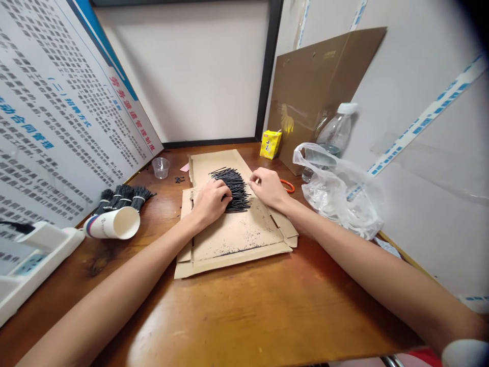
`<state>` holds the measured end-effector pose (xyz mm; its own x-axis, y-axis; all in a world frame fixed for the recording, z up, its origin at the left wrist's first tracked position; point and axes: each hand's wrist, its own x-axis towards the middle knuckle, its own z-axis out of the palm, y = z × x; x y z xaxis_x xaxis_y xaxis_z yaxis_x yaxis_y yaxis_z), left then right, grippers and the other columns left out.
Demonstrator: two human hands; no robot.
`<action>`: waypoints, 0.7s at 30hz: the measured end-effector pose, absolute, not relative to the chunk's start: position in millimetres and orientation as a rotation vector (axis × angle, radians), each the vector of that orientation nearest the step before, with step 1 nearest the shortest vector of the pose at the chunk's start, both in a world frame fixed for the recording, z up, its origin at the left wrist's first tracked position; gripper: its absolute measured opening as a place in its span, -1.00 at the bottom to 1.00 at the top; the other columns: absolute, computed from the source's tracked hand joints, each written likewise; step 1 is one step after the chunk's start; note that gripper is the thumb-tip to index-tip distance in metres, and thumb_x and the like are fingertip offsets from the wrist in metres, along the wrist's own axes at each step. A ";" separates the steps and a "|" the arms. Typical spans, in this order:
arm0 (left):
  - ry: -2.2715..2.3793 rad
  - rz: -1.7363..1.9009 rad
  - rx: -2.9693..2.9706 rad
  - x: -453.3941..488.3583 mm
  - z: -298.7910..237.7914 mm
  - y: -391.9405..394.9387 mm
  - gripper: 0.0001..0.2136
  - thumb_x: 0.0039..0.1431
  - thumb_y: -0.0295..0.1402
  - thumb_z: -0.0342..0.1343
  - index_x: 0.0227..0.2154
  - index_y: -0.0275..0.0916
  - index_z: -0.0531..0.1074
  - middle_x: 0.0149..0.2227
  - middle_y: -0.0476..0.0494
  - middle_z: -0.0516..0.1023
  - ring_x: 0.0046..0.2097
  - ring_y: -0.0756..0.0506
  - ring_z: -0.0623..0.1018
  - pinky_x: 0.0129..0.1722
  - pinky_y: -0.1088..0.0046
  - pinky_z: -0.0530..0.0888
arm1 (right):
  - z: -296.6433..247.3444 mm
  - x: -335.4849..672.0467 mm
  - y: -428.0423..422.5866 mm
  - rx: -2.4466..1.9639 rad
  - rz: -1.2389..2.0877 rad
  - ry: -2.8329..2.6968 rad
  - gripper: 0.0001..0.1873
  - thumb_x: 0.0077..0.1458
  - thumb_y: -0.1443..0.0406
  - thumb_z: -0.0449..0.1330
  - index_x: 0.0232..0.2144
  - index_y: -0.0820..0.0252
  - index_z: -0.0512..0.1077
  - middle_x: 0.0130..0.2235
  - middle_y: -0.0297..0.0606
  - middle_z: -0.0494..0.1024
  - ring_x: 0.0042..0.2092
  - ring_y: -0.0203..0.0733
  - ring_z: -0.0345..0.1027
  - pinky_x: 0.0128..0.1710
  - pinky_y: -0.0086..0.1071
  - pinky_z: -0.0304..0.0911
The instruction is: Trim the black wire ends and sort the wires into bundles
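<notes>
A pile of thin black sticks (236, 189) lies side by side on a flattened cardboard box (229, 232); whether they are wires or tubes I cannot tell. My left hand (212, 200) rests at the pile's left side, its fingers curled over the stick ends. At the right side of the pile, my right hand (267, 185) is closed in a pinch, thumb and forefinger close to the stick tips. What sits between those fingertips, if anything, is too small to make out. Dark crumbs are scattered on the cardboard's near part.
Banded black bundles (124, 196), a tipped paper cup (114, 224), a clear plastic cup (161, 167) and a power strip (42, 250) are on the left. Rightward are orange-handled scissors or a ring (288, 186), a yellow box (270, 144), a plastic bag (336, 199) and a bottle (338, 130).
</notes>
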<state>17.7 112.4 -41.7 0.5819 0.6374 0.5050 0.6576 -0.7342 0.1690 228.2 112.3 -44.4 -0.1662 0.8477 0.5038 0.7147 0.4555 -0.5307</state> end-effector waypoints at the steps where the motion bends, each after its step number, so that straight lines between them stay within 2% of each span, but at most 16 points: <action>1: -1.136 -0.862 -2.765 17.2 -41.5 112.8 -0.88 0.19 -0.51 0.12 -0.43 -0.23 0.50 -0.28 -0.14 0.52 -0.20 -0.15 0.46 -0.13 0.24 0.41 | -42.9 230.8 113.0 -1.351 0.245 -1.929 -0.85 0.01 0.46 0.11 -0.48 0.19 0.45 -0.37 -0.17 0.51 -0.29 -0.08 0.36 -0.17 -0.19 0.24; 6: -1.164 -0.884 -2.776 16.0 -39.9 112.7 -0.92 0.17 -0.53 0.15 -0.35 -0.25 0.50 -0.27 -0.14 0.53 -0.19 -0.16 0.48 -0.14 0.24 0.43 | -36.2 233.5 110.1 -1.425 0.469 -2.000 -0.82 -0.17 0.52 0.16 -0.57 0.16 0.48 -0.55 -0.31 0.51 -0.43 -0.17 0.36 -0.30 -0.31 0.25; 10: -1.170 -0.895 -2.786 15.9 -39.8 113.0 -0.89 0.15 -0.57 0.14 -0.36 -0.25 0.49 -0.29 -0.13 0.53 -0.20 -0.15 0.49 -0.16 0.28 0.45 | -39.5 226.4 104.3 -1.438 0.657 -1.936 -0.82 -0.11 0.52 0.14 -0.50 0.18 0.46 -0.63 -0.37 0.49 -0.57 -0.25 0.35 -0.51 -0.39 0.24; 14: -1.168 -0.901 -2.786 15.9 -40.1 114.1 -0.89 0.14 -0.57 0.14 -0.38 -0.25 0.50 -0.29 -0.14 0.53 -0.19 -0.16 0.49 -0.14 0.26 0.45 | -47.1 220.1 102.3 -1.429 0.746 -1.833 -0.85 0.00 0.50 0.11 -0.47 0.20 0.40 -0.54 -0.29 0.57 -0.60 -0.31 0.37 -0.64 -0.48 0.21; 17: -1.168 -0.901 -2.788 15.8 -40.3 115.1 -0.88 0.14 -0.57 0.12 -0.39 -0.25 0.51 -0.28 -0.15 0.53 -0.19 -0.16 0.49 -0.12 0.23 0.46 | -45.8 219.8 102.7 -1.433 0.677 -1.787 -0.88 0.02 0.48 0.12 -0.44 0.22 0.41 -0.52 -0.27 0.57 -0.58 -0.31 0.37 -0.60 -0.47 0.22; 21: -1.162 -0.896 -2.796 15.5 -41.6 116.3 -0.85 0.12 -0.59 0.11 -0.38 -0.24 0.53 -0.28 -0.15 0.53 -0.18 -0.17 0.50 -0.10 0.21 0.47 | -39.6 219.2 105.1 -1.406 0.446 -1.798 -0.95 0.03 0.37 0.19 -0.42 0.22 0.47 -0.44 -0.25 0.57 -0.41 -0.23 0.41 -0.38 -0.39 0.28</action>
<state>15.5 116.3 -41.6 0.5683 0.6563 0.4963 0.6472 -0.7290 0.2230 219.2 105.1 -39.6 -0.0690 0.9274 0.3676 0.6481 0.3218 -0.6902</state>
